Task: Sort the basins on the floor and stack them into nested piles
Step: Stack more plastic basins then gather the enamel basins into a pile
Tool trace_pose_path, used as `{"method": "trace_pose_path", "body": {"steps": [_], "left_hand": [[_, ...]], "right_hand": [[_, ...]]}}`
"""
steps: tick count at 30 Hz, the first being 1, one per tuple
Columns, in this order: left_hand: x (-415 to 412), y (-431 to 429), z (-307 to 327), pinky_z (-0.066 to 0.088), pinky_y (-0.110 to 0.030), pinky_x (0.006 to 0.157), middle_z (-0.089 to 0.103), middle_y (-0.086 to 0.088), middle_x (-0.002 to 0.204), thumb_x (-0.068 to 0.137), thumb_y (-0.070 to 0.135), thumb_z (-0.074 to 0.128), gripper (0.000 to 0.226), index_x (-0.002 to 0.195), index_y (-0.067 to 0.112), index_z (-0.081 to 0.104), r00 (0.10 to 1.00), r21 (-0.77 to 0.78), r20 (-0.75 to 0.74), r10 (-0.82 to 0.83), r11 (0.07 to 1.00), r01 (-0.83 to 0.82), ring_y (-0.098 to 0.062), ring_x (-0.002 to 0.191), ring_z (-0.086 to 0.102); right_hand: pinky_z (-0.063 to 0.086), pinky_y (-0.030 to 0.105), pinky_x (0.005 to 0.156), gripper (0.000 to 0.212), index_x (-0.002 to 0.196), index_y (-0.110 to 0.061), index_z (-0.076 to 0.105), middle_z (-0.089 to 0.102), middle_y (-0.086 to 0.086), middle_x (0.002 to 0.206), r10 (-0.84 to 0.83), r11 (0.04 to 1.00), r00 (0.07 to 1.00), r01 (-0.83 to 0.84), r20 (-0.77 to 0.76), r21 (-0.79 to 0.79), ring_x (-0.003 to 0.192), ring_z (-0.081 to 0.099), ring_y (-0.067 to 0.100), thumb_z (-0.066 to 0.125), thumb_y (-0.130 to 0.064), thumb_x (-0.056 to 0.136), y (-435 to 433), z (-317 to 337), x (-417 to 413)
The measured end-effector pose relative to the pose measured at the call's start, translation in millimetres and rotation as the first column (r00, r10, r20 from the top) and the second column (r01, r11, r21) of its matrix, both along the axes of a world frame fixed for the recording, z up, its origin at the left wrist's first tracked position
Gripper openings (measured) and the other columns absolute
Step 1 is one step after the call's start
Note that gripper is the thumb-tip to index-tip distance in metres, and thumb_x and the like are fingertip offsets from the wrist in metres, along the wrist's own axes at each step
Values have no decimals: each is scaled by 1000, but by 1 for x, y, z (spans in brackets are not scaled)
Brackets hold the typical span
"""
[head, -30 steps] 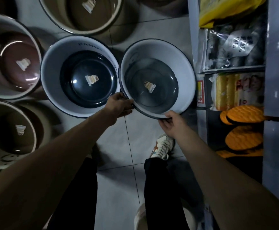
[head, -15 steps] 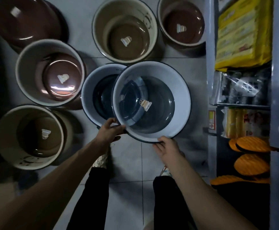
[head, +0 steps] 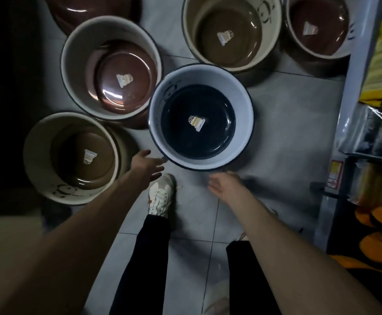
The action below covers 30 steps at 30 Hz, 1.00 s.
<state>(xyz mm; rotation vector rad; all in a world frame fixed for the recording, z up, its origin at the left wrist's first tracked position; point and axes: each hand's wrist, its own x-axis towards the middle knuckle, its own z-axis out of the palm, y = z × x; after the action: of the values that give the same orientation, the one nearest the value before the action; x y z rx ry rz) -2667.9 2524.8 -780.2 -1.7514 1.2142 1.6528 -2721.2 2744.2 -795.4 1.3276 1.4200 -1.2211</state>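
A white basin with a dark blue bottom [head: 242, 123] stands on the tiled floor in the middle, nested on another of its kind. My left hand [head: 145, 165] hovers open just off its near-left rim, fingers spread. My right hand [head: 225, 185] is open below its near rim, holding nothing. Around it stand a cream basin with a reddish-brown bottom [head: 76, 64], a cream basin with an olive-brown bottom [head: 37, 155] at the left, another olive-bottomed one [head: 269, 30] at the back, and a reddish one [head: 344, 48] at the back right.
A metal shelf rack [head: 344, 133] with packaged goods and orange items runs along the right edge. A dark red basin [head: 90, 10] sits at the top left. My legs and white shoe [head: 160, 196] stand on the floor just below the blue basin.
The blue-bottomed basin, held by both hands and moved left over the other blue one, now sits nested in it. Both hands have let go and pulled back from the rim.
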Motion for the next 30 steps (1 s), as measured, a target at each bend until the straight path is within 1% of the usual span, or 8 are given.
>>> {"method": "trace_pose_path", "body": {"steps": [5, 8, 10, 12, 17, 21, 27, 30], "left_hand": [[16, -15, -4, 50, -32, 67, 65, -12, 99, 90, 1, 70, 63, 147, 9, 44, 992, 1, 65, -112, 994, 112, -27, 91, 64], [16, -24, -10, 51, -31, 65, 65, -9, 100, 91, 12, 73, 59, 144, 10, 48, 974, -33, 41, -223, 974, 224, -26, 90, 66], [11, -32, -20, 52, -30, 64, 65, -7, 101, 91, 17, 74, 57, 143, 11, 49, 951, -54, 29, -309, 949, 310, -23, 88, 67], [0, -38, -33, 52, -29, 60, 65, -7, 101, 92, 23, 74, 59, 144, 14, 48, 924, -86, 30, -382, 920, 383, -21, 86, 66], [-28, -38, -69, 51, -36, 67, 61, -8, 104, 93, 28, 71, 68, 152, 20, 39, 942, -177, 5, -334, 927, 330, -20, 85, 58], [-26, -17, -93, 55, -44, 86, 61, -9, 117, 91, 12, 67, 57, 144, 21, 47, 979, -90, -48, -200, 977, 195, -25, 100, 59], [-1, 2, -110, 62, -39, 83, 68, -8, 121, 88, 2, 68, 42, 127, 18, 62, 986, 115, -120, 114, 988, -100, -25, 109, 67], [3, 5, -104, 62, -38, 76, 67, -12, 121, 88, -3, 66, 40, 125, 13, 63, 987, 141, -109, 116, 985, -100, -29, 109, 67]], "right_hand": [[58, 37, 66, 44, 129, -5, 55, 66, 17, 99, 225, 964, 972, -231, 62, 135, 69, 62, 21, 65, 4, 87, 15, -10, -8], [53, 27, 53, 53, 130, -5, 57, 65, 11, 98, 442, 862, 895, -440, 53, 250, 71, 62, 24, 76, -7, 81, 23, -19, -21], [52, 27, 67, 58, 128, -10, 55, 63, 4, 104, 601, 753, 799, -558, -21, 349, 84, 62, 23, 80, -16, 76, 25, -24, -35], [47, 29, 81, 58, 126, -17, 54, 60, -2, 107, 637, 733, 756, -536, -148, 418, 96, 60, 22, 81, -16, 75, 26, -30, -55], [52, 35, 89, 76, 141, -15, 43, 60, 2, 121, 520, 833, 806, -404, -284, 379, 103, 61, 25, 80, -10, 75, 26, -60, -106], [56, 44, 90, 60, 129, -16, 50, 63, 4, 117, 340, 930, 909, -287, -241, 230, 104, 64, 28, 67, 3, 74, 31, -82, -121], [57, 58, 85, 53, 122, -15, 56, 65, 11, 113, 219, 975, 958, -206, -183, 84, 101, 66, 34, 59, 14, 77, 48, -108, -106], [57, 64, 79, 60, 124, -11, 58, 67, 15, 115, 157, 987, 972, -158, -175, 7, 101, 67, 39, 60, 20, 73, 61, -109, -106]]}}
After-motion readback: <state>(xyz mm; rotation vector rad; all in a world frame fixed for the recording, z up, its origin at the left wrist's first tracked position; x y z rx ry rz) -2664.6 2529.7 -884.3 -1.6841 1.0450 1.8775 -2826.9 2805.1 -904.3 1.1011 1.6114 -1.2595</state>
